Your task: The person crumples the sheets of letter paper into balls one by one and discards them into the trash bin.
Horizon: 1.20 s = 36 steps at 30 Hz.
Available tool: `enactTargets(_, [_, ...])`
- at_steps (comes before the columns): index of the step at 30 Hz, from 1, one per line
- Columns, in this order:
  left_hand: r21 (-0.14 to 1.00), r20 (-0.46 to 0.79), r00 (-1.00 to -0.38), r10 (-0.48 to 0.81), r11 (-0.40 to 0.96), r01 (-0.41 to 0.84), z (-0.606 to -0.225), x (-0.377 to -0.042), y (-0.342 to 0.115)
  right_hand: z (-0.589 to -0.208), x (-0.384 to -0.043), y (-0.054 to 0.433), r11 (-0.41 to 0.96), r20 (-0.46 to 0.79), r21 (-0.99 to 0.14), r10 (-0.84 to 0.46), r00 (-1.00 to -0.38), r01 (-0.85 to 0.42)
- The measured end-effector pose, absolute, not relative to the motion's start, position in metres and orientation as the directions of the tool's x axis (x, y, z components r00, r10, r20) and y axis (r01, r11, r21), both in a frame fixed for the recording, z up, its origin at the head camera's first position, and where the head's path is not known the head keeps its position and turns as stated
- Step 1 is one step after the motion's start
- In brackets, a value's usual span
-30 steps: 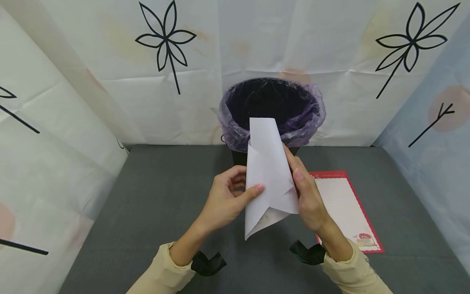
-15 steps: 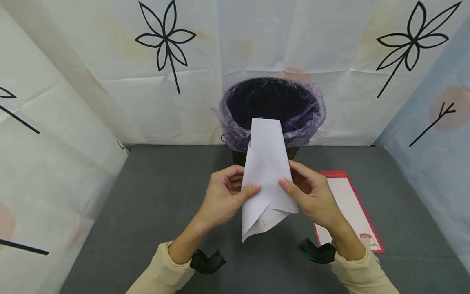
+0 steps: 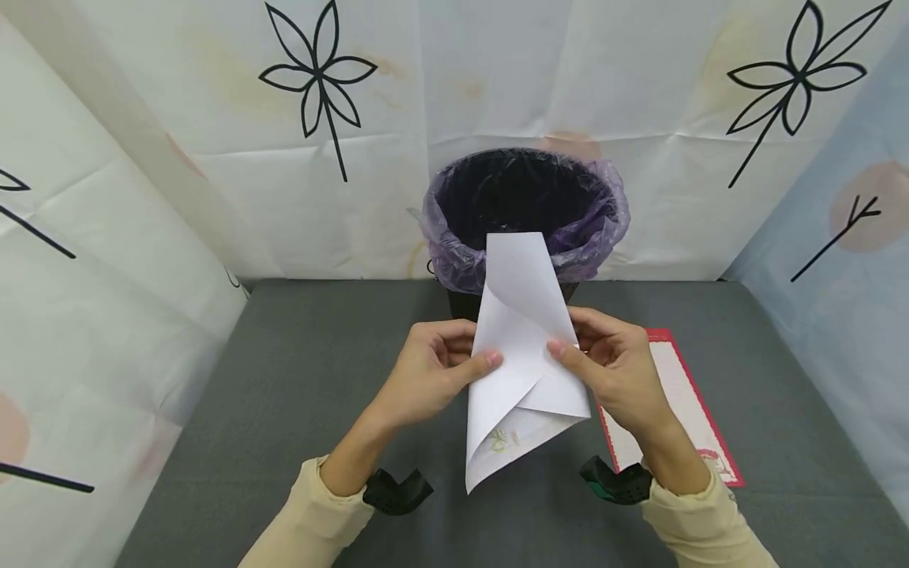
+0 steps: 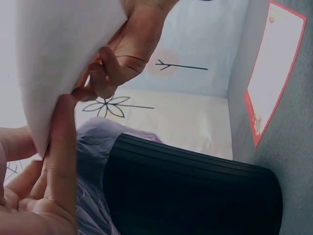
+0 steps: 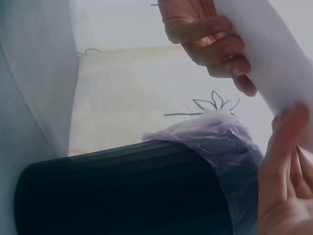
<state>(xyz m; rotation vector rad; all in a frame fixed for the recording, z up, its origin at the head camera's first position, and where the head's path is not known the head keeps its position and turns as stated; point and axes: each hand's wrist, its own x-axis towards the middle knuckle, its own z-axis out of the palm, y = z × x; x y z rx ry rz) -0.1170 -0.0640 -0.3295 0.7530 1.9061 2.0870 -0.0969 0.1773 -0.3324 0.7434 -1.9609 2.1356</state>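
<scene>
A white sheet of paper (image 3: 525,315), folded into a tapering shape, is held up off the table between both hands. Its narrow end points away, in front of the bin; at the wide lower end a flap shows a small faint green print. The left hand (image 3: 426,375) pinches the left edge, thumb on the face and fingers behind. On the opposite edge the right hand (image 3: 625,375) pinches in the same way. Both wrist views show fingers on the underside of the paper (image 4: 63,49), with the other hand across from it.
A black bin (image 5: 122,191) lined with a purple plastic bag (image 3: 454,260) stands at the back of the grey table (image 3: 319,379). Flat on the table at the right lies a red-bordered sheet (image 3: 682,394), partly covered by the right forearm. Printed cloth walls (image 3: 490,71) surround the table.
The right hand has shifted from the paper's side to a thumb-on-top pinch and moved slightly right. The lower flap has spread wider, showing the green print. The left hand stays nearly in place.
</scene>
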Motion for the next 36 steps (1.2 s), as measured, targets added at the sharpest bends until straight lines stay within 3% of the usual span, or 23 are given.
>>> enactTargets(2, [0.969, 0.236, -0.861, 0.451, -0.181, 0.17, -0.329, -0.118, -0.064, -0.335, -0.1, 0.182, -0.245, 0.488, -0.87, -0.306, -0.818, -0.428])
enactTargets(8, [0.94, 0.243, -0.874, 0.421, -0.325, 0.105, -0.329, -0.12, -0.065, -0.348, -0.113, 0.195, -0.56, 0.617, -0.769, -0.529, -0.583, -0.307])
enactTargets(10, [0.936, 0.241, -0.87, 0.431, -0.341, 0.09, -0.33, -0.12, -0.065, -0.351, -0.115, 0.196, -0.593, 0.628, -0.757, -0.546, -0.555, -0.273])
enactTargets(15, [0.937, 0.26, -0.864, 0.432, -0.33, 0.118, -0.333, -0.12, -0.062, -0.357, -0.115, 0.186, -0.558, 0.602, -0.773, -0.496, -0.626, -0.302])
enactTargets(22, [0.945, 0.27, -0.87, 0.412, -0.286, 0.158, -0.335, -0.118, -0.058, -0.354, -0.109, 0.167, -0.429, 0.577, -0.789, -0.274, -0.769, -0.439])
enactTargets(28, [0.948, 0.245, -0.883, 0.401, -0.289, 0.131, -0.333, -0.117, -0.058, -0.349, -0.104, 0.16, -0.383, 0.56, -0.802, -0.214, -0.8, -0.459])
enactTargets(36, [0.943, 0.269, -0.846, 0.461, -0.305, 0.133, -0.333, -0.116, -0.057, -0.345, -0.101, 0.156, -0.34, 0.493, -0.836, -0.119, -0.862, -0.432])
